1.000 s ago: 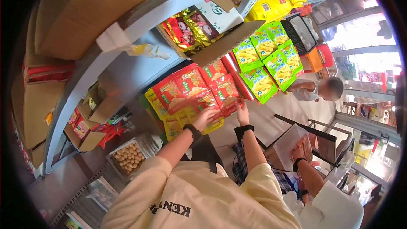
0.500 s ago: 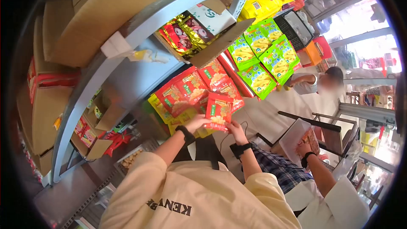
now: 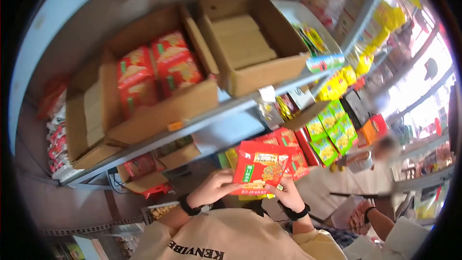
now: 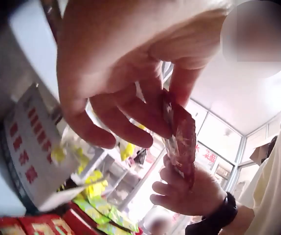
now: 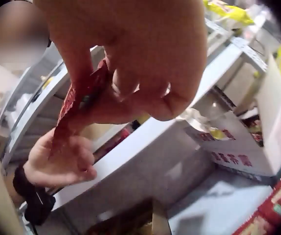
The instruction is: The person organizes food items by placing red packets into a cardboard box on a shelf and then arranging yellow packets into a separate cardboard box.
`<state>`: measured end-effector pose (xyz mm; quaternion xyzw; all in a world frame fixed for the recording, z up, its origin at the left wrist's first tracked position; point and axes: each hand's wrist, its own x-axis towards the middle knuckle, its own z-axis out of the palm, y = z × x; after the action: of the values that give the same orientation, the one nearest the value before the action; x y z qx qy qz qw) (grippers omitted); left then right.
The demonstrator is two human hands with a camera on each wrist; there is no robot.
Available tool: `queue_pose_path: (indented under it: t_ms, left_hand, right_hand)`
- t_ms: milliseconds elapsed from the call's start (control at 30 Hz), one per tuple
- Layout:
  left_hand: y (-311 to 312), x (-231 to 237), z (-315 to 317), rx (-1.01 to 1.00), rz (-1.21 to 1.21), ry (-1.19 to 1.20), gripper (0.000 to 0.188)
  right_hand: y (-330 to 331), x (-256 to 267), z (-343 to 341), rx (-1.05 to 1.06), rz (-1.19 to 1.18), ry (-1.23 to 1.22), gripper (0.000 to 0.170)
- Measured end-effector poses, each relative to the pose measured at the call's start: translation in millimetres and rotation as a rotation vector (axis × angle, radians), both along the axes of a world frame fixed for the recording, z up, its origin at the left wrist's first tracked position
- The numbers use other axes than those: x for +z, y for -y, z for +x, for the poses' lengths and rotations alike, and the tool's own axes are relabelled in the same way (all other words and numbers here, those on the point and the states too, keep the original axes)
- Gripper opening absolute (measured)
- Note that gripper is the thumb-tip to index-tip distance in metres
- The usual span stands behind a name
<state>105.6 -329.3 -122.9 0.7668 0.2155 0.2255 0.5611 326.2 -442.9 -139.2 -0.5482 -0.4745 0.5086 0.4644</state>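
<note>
A red snack packet (image 3: 262,166) with a green label patch is held up in front of the chest, its printed front toward the head camera. My left hand (image 3: 214,188) pinches its left edge between thumb and fingers, and my right hand (image 3: 288,195) pinches the lower right corner. From the left wrist, the thin side of the packet (image 4: 182,139) shows between thumb and fingertips. The right wrist view likewise has its edge (image 5: 74,105) in the right hand's grip. More red packets (image 3: 299,162) lie behind it on the lower display.
Above, cardboard boxes stand on a shelf; one box (image 3: 163,113) contains red packets, and another box (image 3: 269,74) sits beside it. Green packets (image 3: 327,150) lie to the right. Another person's hand (image 3: 358,217) is at the lower right, and a small person (image 3: 361,161) stands beyond.
Both hands have lifted the red packet off the pile and brought it up closer to the body. The head view has swung up toward the upper shelf and its boxes.
</note>
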Motion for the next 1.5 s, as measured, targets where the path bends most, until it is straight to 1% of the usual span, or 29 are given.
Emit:
queue_pose_path:
  t_ms: [67, 100, 133, 200, 267, 300, 333, 400, 433, 467, 500, 600, 633, 667, 733, 767, 800, 867, 967, 1067, 1100, 1200, 1233, 1300, 1333, 1367, 1433, 1467, 1500]
  left_hand:
    - [-4, 33, -31, 0.089, 0.037, -0.034, 0.015]
    - [-5, 45, -45, 0.119, 0.114, -0.038, 0.014]
    - [-5, 57, -56, 0.151, 0.187, -0.043, 0.014]
    - [0, 86, -75, 0.245, 0.164, -0.03, 0.014]
    - [2, 108, -92, 0.364, 0.149, -0.011, 0.015]
    - [0, 109, -102, 0.41, 0.229, -0.016, 0.031]
    - [-1, 113, -109, 0.478, 0.198, 0.03, 0.037]
    - [-7, 122, -120, 0.603, 0.137, 0.132, 0.052]
    - [-11, 132, -124, 0.622, 0.174, 0.142, 0.056]
    - [-17, 146, -128, 0.641, 0.211, 0.152, 0.061]
    - [-25, 158, -132, 0.659, 0.249, 0.164, 0.066]
    - [-54, 180, -157, 0.654, 0.105, 0.197, 0.065]
    - [-61, 190, -162, 0.654, 0.089, 0.193, 0.05]
    - [-73, 198, -169, 0.598, 0.107, 0.149, 0.044]
    - [-105, 210, -182, 0.488, 0.144, 0.052, 0.034]
    - [-118, 216, -187, 0.481, 0.155, 0.03, 0.023]
    - [-137, 221, -192, 0.447, 0.117, -0.001, 0.026]
    - [-176, 230, -201, 0.378, 0.057, -0.105, 0.03]
    - [-239, 213, -209, 0.428, 0.084, -0.207, 0.037]
    - [-251, 214, -204, 0.437, 0.13, -0.542, 0.042]
    - [-247, 214, -201, 0.438, 0.13, -0.568, 0.046]
    - [-250, 201, -205, 0.379, 0.126, -0.517, 0.046]
    - [-246, 204, -205, 0.374, 0.122, -0.562, 0.046]
    - [-250, 200, -209, 0.349, 0.152, -0.571, 0.046]
    - [-252, 196, -211, 0.335, 0.17, -0.579, 0.046]
    - [-253, 191, -214, 0.336, 0.228, -0.544, 0.041]
    - [-255, 183, -219, 0.337, 0.347, -0.47, 0.033]
    - [-256, 183, -221, 0.321, 0.322, -0.492, 0.035]
    - [-256, 183, -223, 0.306, 0.298, -0.513, 0.039]
  right_hand:
    - [-21, 30, -20, 0.078, 0.137, 0.132, 0.023]
    - [-29, 40, -30, 0.096, 0.149, 0.102, 0.024]
    - [-41, 63, -43, 0.153, 0.258, 0.165, 0.026]
    - [-55, 82, -62, 0.208, 0.272, 0.165, 0.028]
    - [-71, 98, -80, 0.248, 0.264, 0.072, 0.028]
    - [-79, 107, -88, 0.266, 0.258, 0.024, 0.029]
    - [-89, 124, -93, 0.319, 0.323, 0.153, 0.029]
    - [-109, 131, -109, 0.337, 0.252, -0.1, 0.033]
    - [-118, 149, -117, 0.319, 0.286, -0.07, 0.041]
    - [-129, 162, -123, 0.326, 0.433, 0.0, 0.05]
    - [-140, 174, -127, 0.372, 0.373, -0.037, 0.052]
    - [-174, 207, -134, 0.507, 0.109, -0.236, 0.058]
    - [-186, 210, -137, 0.476, 0.091, -0.237, 0.058]
    - [-198, 214, -140, 0.444, 0.069, -0.239, 0.058]
    - [-223, 232, -151, 0.421, 0.056, -0.143, 0.054]
    - [-238, 238, -158, 0.422, 0.097, -0.084, 0.046]
    - [-264, 233, -163, 0.435, 0.183, -0.029, 0.031]
    - [-319, 221, -177, 0.469, 0.255, 0.037, 0.02]
    - [-382, 208, -198, 0.45, 0.162, 0.087, 0.015]
    - [-437, 174, -211, 0.607, 0.006, 0.293, 0.016]
    - [-432, 173, -218, 0.614, 0.018, 0.472, 0.024]
    - [-440, 141, -225, 0.6, 0.149, 0.511, 0.028]
    - [-449, 131, -227, 0.633, 0.266, 0.49, 0.047]
    - [-453, 115, -231, 0.634, 0.306, 0.543, 0.057]
    - [-438, 125, -238, 0.632, 0.328, 0.567, 0.061]
    - [-421, 133, -243, 0.499, 0.503, 1.091, 0.073]
    - [-411, 136, -251, 0.48, 0.48, 1.261, 0.082]
    - [-406, 138, -253, 0.47, 0.467, 1.346, 0.087]
    - [-402, 147, -253, 0.506, 0.471, 1.332, 0.081]
